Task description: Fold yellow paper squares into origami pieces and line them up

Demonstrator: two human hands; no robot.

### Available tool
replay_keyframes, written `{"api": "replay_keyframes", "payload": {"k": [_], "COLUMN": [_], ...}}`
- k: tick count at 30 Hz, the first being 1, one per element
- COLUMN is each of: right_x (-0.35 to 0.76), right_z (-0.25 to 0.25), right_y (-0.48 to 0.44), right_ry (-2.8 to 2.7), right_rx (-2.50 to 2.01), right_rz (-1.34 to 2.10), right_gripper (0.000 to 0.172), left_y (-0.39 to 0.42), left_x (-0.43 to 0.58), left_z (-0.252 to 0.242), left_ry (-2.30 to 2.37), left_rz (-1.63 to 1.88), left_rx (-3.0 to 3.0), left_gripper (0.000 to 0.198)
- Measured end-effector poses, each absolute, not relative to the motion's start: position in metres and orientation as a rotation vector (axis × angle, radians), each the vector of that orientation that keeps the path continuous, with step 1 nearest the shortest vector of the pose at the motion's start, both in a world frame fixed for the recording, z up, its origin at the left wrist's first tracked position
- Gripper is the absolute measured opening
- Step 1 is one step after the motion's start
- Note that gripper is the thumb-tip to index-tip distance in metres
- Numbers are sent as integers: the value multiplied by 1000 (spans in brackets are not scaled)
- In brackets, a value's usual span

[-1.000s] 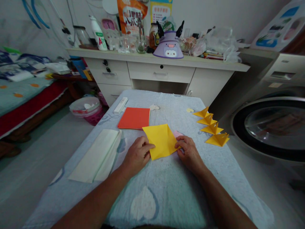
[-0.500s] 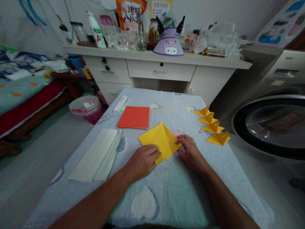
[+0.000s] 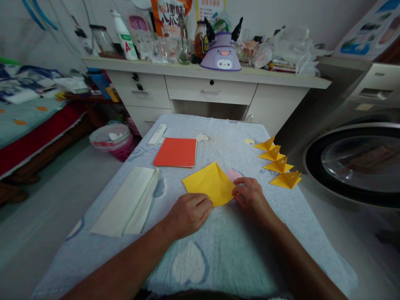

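A yellow sheet of paper (image 3: 212,182) with crease lines lies at the middle of the cloth-covered table (image 3: 225,262). My left hand (image 3: 192,213) pinches its near edge, fingers closed together. At its right corner my right hand (image 3: 250,196) grips the paper between thumb and fingers. Beyond the left hand lies a stack of red-orange paper (image 3: 176,152). Several folded yellow paper pieces (image 3: 278,166) stand in a row at the table's right side.
A folded whitish cloth or paper (image 3: 128,202) lies on the left, with a white narrow box (image 3: 157,135) behind it. Past the table stands a cabinet (image 3: 212,89) bearing jars and a purple visor (image 3: 221,56). A washing machine (image 3: 368,108) is at the right.
The paper's near corner, which pointed toward me, no longer shows; the near edge now looks raised or folded. My left hand has shifted slightly right and closed more on the paper.
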State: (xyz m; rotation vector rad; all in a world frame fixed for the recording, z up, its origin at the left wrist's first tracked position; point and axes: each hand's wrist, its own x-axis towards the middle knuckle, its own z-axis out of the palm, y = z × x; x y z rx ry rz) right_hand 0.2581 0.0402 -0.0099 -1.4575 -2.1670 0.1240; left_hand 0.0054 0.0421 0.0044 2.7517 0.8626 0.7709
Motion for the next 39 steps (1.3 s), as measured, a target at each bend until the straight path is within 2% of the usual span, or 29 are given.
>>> {"api": "replay_keyframes", "payload": {"k": [6,12,19,30,39], "right_x": [253,245,255,264,263], "right_z": [-4,-10,-10,-4,-2], "right_y": [22,13,16,15,15], "right_ry": [-2204,-2183,-1997,-1969,-1975], "right_rx": [-1365,-1327,-1469,-1543,-1579], "right_rz": [154,270,426,593,585], "right_gripper": [29,18,11,10,12], "left_y": [38,37,41,47,51], "left_x": [5,5,5,8,12], "left_z": [5,6,7,7,5], "left_ry": [862,855,919,1076,1169], "left_rz": [721,658,740,786,810], "left_rx": [2795,2758,2472,2239,2211], "left_gripper": [18,18,10,7,11]}}
